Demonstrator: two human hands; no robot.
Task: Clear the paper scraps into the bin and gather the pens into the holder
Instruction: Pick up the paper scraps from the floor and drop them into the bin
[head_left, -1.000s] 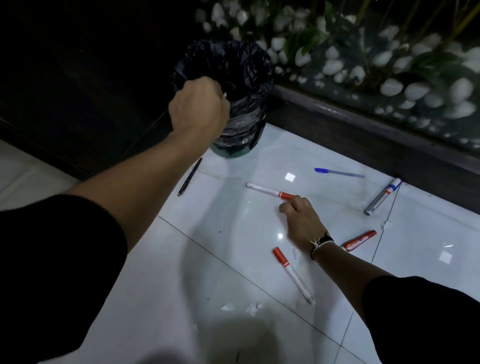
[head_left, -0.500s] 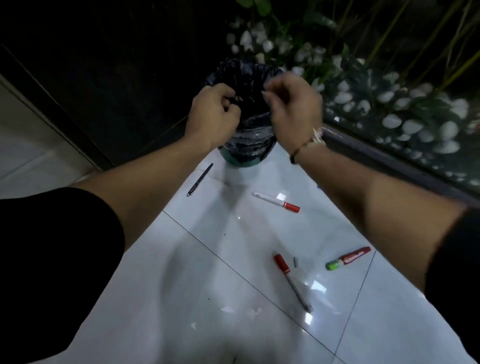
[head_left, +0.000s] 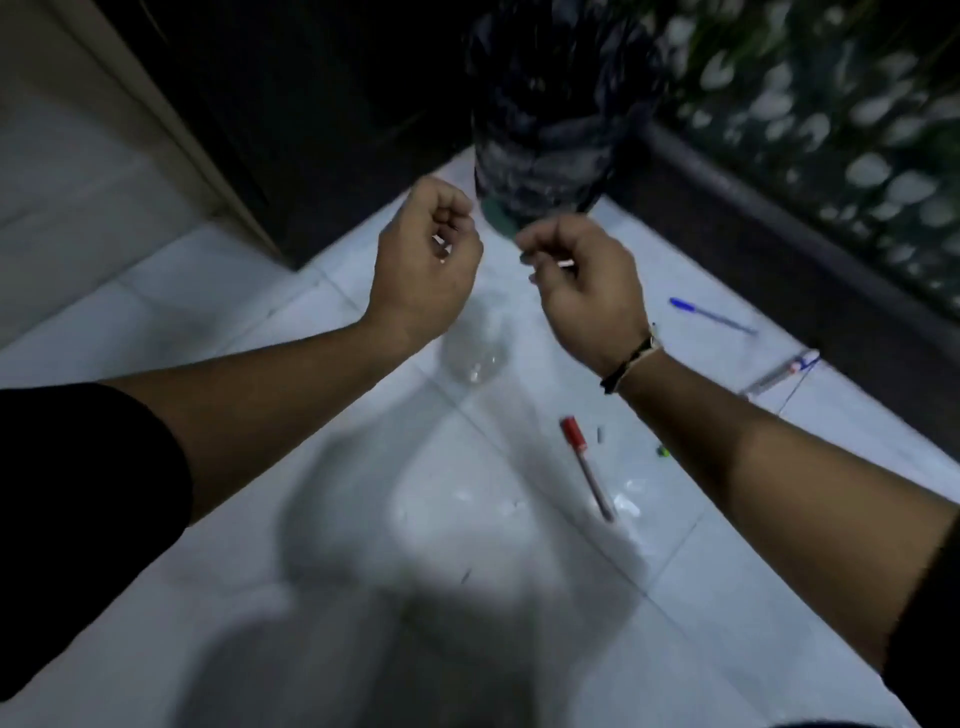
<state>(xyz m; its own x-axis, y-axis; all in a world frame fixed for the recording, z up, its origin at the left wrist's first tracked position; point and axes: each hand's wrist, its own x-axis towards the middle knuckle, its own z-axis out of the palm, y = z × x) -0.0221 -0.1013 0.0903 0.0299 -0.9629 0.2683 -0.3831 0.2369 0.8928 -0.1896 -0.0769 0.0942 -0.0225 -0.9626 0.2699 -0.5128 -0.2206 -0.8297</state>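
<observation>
Bin (head_left: 545, 130): black-lined, on the floor (head_left: 260, 597).
Left hand (head_left: 423, 260): before the bin, grip curled; white flecks inside, likely paper scraps.
Right hand (head_left: 582, 280): beside it, grip loosely curled on a small white bit.
Red-capped marker (head_left: 584, 462), blue pen (head_left: 711, 314): nearer than the bin.
Holder: unseen.
Step, judged: clearing scraps; next, drop them in.

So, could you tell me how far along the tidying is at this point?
Little looks finished. Both hands, left hand and right hand, are loosely curled in front of the bin, each seemingly pinching a small white scrap. Still on the floor: pale paper scraps, a red-capped marker, a blue pen and a grey marker. No pen holder is in view.
</observation>
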